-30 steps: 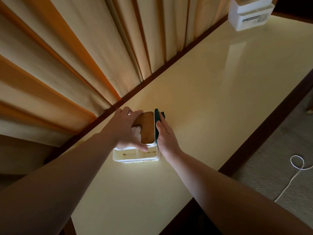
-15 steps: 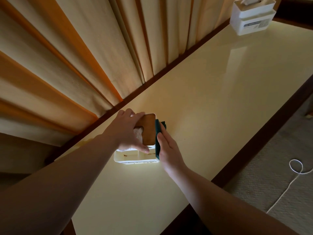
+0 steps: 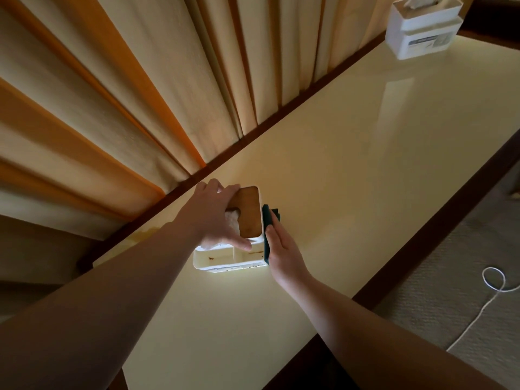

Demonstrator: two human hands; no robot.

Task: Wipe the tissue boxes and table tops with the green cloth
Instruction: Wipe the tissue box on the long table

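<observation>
Room: pleated cream and orange curtains (image 3: 118, 102) hang behind a long glossy cream surface (image 3: 351, 170) with a dark wooden edge; pale carpet (image 3: 450, 291) lies to the right.
Left hand: the left hand (image 3: 209, 218) lies over the top of the near tissue box (image 3: 233, 249), fingers (image 3: 225, 192) curled over its far edge and thumb (image 3: 239, 244) stretched along the near side, so it grips the box.
Right hand: the right hand (image 3: 281, 250) is flat, fingers straight, pressing the green cloth (image 3: 267, 229) against the right wall of the near tissue box; the fingers are not curled round the cloth.
Green cloth: dark green, folded, sandwiched between the palm and the box wall, a corner showing past the fingertips.
Near tissue box: white plastic with a brown wooden lid (image 3: 249, 212); white tissue (image 3: 232, 220) shows through the lid opening beneath the left hand. A shallow divided tray at its near end carries brownish stains. Printing along the bottom front edge is too small to read.
Far tissue box: a second white tissue box (image 3: 422, 29) stands at the far end of the surface, well apart, tissue poking from the top. Its front label has grey blocks and text that cannot be read.
Floor: a white cord (image 3: 489, 291) loops across the carpet.
</observation>
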